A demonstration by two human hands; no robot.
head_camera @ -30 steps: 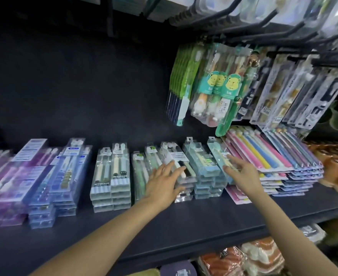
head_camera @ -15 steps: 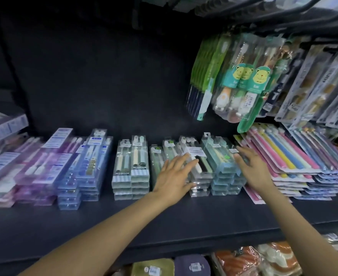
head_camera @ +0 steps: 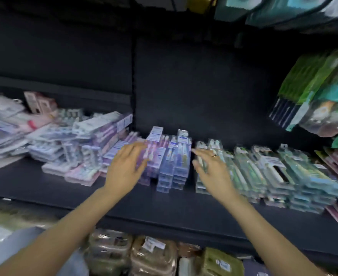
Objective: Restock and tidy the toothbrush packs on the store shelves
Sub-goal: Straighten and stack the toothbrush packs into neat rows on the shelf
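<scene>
- One head-worn view, wide-angle, looking forward and down onto a dark shelf [head_camera: 164, 212] from close range.
- Both forearms enter from 6 o'clock; the left hand [head_camera: 124, 168] and right hand [head_camera: 212, 172] sit near frame centre.
- Hanging packs [head_camera: 311, 100] fill 3 o'clock; the picture is motion-blurred.

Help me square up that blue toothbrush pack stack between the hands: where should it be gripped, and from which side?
Grip the blue stack by its two long side faces, one hand per side, coming from the front. It stands narrow with a gap on its right, and the left hand and right hand already flank it.
</scene>
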